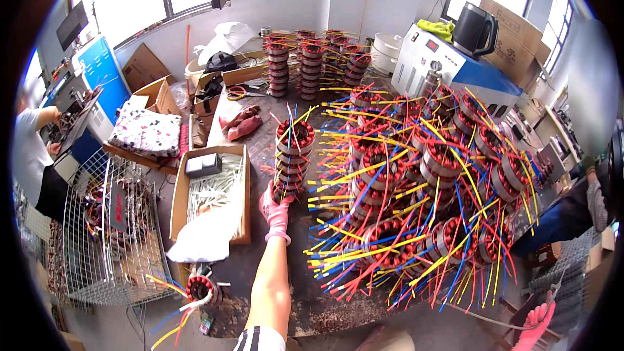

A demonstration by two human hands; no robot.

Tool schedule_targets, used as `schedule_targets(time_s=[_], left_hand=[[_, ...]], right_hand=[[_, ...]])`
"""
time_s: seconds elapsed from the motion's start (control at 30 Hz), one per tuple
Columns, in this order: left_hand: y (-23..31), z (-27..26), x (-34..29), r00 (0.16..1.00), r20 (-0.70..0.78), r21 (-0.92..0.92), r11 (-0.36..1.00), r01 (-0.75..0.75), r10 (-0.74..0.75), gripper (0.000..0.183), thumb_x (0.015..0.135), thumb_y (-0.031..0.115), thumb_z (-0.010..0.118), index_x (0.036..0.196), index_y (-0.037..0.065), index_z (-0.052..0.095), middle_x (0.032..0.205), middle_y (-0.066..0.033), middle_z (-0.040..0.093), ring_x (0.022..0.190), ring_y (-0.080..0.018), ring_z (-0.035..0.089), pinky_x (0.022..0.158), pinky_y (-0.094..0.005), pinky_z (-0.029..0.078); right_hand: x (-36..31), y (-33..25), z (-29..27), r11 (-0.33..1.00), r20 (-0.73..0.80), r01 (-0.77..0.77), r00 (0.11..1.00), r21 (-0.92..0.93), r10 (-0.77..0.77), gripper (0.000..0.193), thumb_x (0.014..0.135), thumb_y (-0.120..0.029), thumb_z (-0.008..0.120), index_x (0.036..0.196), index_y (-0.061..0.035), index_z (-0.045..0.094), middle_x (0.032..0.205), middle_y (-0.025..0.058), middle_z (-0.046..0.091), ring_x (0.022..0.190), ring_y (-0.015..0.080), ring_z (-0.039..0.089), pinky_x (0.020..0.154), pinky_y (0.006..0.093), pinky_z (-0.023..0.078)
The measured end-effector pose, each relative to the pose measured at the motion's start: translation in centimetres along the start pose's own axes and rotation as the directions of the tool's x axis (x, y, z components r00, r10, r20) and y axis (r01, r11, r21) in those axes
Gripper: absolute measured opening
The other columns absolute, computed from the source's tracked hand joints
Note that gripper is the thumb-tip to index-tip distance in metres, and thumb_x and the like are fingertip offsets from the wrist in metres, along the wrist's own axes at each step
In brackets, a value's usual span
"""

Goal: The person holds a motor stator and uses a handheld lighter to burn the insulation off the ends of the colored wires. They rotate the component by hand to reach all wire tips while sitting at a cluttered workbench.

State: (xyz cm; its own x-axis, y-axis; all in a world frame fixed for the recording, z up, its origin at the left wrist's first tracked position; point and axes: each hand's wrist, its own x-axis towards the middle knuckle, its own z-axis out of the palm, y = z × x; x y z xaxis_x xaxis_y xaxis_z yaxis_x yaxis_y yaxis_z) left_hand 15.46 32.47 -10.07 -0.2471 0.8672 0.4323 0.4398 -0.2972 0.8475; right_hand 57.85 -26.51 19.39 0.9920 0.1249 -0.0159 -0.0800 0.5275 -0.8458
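My left hand [276, 207], in a pink glove, reaches forward and grips the lower part of a tall stack of motor stators [294, 156] with red copper windings and coloured leads. The stack stands upright on the dark worktable [260, 260]. My right hand [538, 322], also in a pink glove, is low at the right edge of the picture, off the table. A thin grey cord [487, 318] runs toward it; whether it holds the cord is unclear.
A large heap of stators [422, 188] with red, blue and yellow leads fills the table's right half. More stator stacks [312, 58] stand at the back. A cardboard box [209, 198] of white tubes, a wire basket [110, 234] and a lone stator [201, 286] lie left. Other people work at both sides.
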Motion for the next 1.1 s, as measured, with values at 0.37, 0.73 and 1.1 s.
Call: schedule_targets(time_s=[0.37,0.73,1.1], left_hand=[[-1.1,2.3,4.1,0.998,0.040,-0.003,0.999,-0.049,0.049,0.079,0.056,0.031,0.086,0.126,0.007,0.058,0.110,-0.0110,0.063,0.106,-0.0316,0.055,0.096,-0.0424,0.042],[4.2,3.3,-3.2,0.643,0.060,-0.500,0.534,0.682,-0.764,0.071,0.076,0.021,0.083,0.132,0.004,0.043,0.108,-0.0092,0.056,0.098,-0.0218,0.058,0.087,-0.0354,0.049],[6.6,2.5,0.0,0.466,0.547,-0.537,0.136,0.833,-0.696,0.085,0.088,0.019,0.071,0.150,0.018,0.013,0.104,-0.0078,0.062,0.077,-0.0168,0.066,0.066,-0.0335,0.058]], right_hand=[[-4.5,-5.5,5.2,0.991,-0.107,-0.134,0.986,-0.019,0.132,0.042,0.100,-0.032,0.046,0.064,-0.0139,0.034,0.056,-0.0018,0.030,0.046,0.0113,0.024,0.049,0.0282,0.026],[4.3,-5.4,4.9,0.980,-0.049,-0.195,0.980,-0.035,0.193,0.036,0.102,-0.022,0.041,0.067,-0.0133,0.034,0.059,-0.0023,0.029,0.049,0.0112,0.025,0.050,0.0287,0.025],[9.0,-5.8,5.7,0.959,-0.114,-0.227,0.971,-0.171,0.210,0.044,0.101,-0.030,0.045,0.062,-0.0150,0.030,0.057,-0.0024,0.027,0.048,0.0111,0.022,0.052,0.0286,0.025]])
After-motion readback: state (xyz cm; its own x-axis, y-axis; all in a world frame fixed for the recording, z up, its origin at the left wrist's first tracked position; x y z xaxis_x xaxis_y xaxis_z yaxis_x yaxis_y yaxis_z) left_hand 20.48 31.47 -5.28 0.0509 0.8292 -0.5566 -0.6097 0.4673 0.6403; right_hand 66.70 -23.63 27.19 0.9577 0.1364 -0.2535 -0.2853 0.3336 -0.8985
